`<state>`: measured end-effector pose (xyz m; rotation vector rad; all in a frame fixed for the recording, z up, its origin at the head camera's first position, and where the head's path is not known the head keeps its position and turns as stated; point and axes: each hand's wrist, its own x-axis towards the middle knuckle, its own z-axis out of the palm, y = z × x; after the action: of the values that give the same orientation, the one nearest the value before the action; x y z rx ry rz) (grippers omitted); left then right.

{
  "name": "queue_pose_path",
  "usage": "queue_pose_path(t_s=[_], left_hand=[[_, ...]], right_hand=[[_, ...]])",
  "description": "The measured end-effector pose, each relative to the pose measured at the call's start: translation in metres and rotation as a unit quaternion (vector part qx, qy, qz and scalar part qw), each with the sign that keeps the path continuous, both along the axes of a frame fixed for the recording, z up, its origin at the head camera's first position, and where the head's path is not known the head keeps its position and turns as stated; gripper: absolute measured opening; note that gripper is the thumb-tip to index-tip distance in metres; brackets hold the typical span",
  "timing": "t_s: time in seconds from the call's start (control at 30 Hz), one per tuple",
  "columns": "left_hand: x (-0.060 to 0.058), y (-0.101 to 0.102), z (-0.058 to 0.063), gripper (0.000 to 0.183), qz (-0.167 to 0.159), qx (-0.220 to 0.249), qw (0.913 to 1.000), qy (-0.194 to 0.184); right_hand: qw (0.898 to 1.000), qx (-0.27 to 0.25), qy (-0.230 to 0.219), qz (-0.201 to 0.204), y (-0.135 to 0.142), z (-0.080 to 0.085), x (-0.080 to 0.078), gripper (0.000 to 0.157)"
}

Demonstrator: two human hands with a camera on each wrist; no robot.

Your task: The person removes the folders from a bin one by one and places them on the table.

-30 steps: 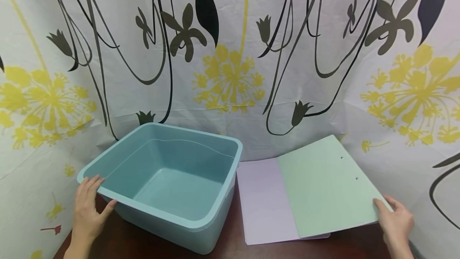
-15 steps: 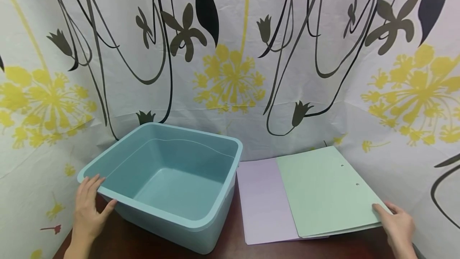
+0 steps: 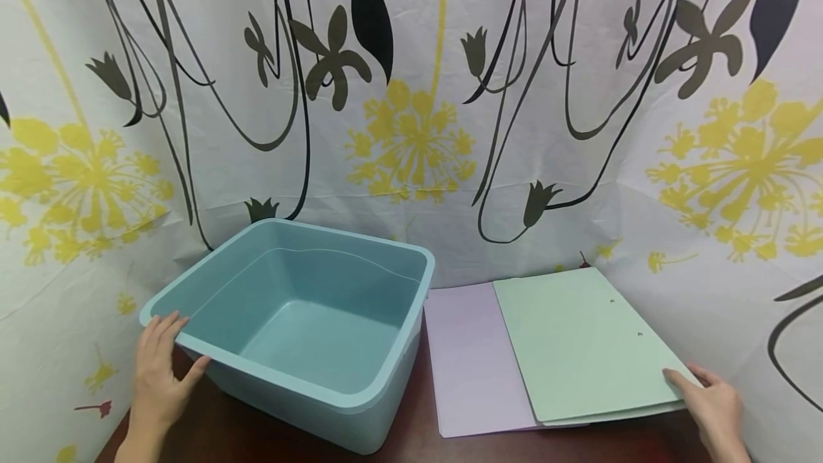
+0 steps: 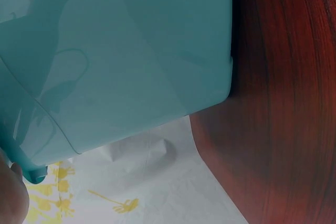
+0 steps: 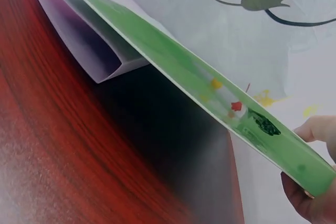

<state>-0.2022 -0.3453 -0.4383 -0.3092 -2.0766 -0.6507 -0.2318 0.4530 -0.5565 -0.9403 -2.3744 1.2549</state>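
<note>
A pale green folder (image 3: 579,349), with two small holes near its right side, lies over a lilac folder (image 3: 472,363) on the table. My right hand (image 3: 714,406) pinches the green folder's right edge, thumb on top and fingers underneath. In the right wrist view, the green folder (image 5: 136,38) is seen edge-on, raised above the tabletop at the hand's end. Small yellow, red and dark shapes show between its covers; what they are I cannot tell. My left hand (image 3: 157,370) rests on the rim of a blue-green plastic tub (image 3: 321,395), fingers extended over the left corner and thumb spread along the outside.
A dark reddish-brown wood table (image 4: 283,103) lies under the tub and folders. Behind and on both sides hangs a white cloth (image 3: 411,234) printed with flowers. The tub stands left of the lilac folder, close beside it.
The green folder has come down from a steeper tilt to lie flatter, its far right corner sinking most. My right hand keeps its hold on the edge; my left hand stays put.
</note>
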Motion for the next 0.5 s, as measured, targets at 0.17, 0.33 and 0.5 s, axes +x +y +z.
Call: queue_pose_path(t_s=[0.17, 0.33, 0.5], left_hand=[[0.0, 0.0, 0.0, 0.076, 0.004, -0.001, 1.0, -0.002], [0.001, 0.0, 0.0, 0.075, 0.002, 0.0, 1.0, -0.004], [0.001, -0.001, 0.0, 0.075, 0.002, 0.001, 1.0, -0.004]], right_hand=[[1.0, 0.022, -0.004, 0.006, 0.014, -0.018, -0.005, 0.084], [0.999, 0.029, -0.003, 0.02, -0.004, 0.005, 0.007, 0.079], [0.999, 0.025, -0.001, 0.022, -0.026, 0.033, 0.02, 0.071]])
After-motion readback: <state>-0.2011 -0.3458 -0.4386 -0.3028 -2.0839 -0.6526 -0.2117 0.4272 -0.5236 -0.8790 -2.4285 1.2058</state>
